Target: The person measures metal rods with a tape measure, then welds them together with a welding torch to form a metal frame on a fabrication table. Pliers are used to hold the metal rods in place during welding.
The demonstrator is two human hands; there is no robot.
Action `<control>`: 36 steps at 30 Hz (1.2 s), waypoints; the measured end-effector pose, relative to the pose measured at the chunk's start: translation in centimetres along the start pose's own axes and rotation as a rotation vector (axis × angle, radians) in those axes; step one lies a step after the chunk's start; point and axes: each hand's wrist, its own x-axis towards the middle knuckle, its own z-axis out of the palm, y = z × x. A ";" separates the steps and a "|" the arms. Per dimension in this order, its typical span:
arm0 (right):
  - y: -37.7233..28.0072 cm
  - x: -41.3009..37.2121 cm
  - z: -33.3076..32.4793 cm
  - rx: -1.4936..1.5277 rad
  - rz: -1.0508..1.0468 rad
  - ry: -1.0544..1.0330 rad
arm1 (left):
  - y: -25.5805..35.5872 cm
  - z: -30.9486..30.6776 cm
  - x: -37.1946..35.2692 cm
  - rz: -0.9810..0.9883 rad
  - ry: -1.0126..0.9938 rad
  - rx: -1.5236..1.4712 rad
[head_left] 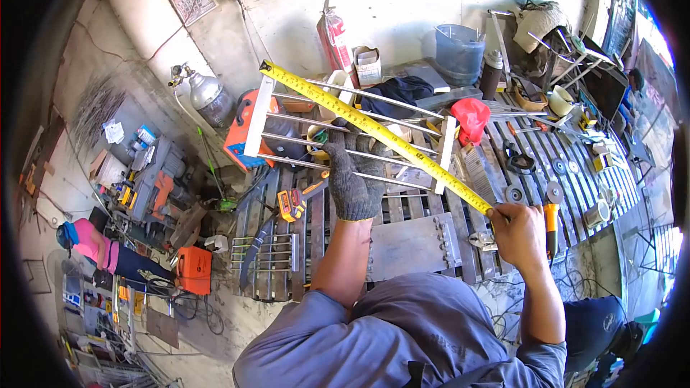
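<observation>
The gloved left hand has its grip closed on the metal frame, above the slatted counter; the right hand pinches the yellow tape, laid diagonally across; tension it evenly, seat its end, sight square-on.

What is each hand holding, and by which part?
The gloved left hand holds the metal rack by its rods, mid-length; the right hand pinches the yellow measuring tape at its near end.
</observation>
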 end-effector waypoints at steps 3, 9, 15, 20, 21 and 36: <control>0.2 -0.1 -0.1 -0.008 0.021 -0.020 | 0.2 0.0 0.3 0.023 -0.018 0.016; 0.4 0.0 -0.4 -0.006 -0.001 -0.002 | 0.5 -0.2 1.1 0.025 -0.073 -0.100; -0.5 0.3 -1.9 -0.122 -0.057 0.072 | 1.8 -1.9 2.1 0.002 -0.146 -0.031; -0.9 0.2 -1.5 -0.189 -0.029 0.071 | 1.8 -0.6 2.4 0.069 -0.051 -0.042; -1.0 0.1 -1.4 -0.208 -0.027 0.071 | 1.9 -0.9 2.5 0.043 -0.098 -0.050; -1.5 -1.0 -0.6 -0.196 -0.023 0.074 | 1.4 -0.5 3.2 0.178 0.005 0.165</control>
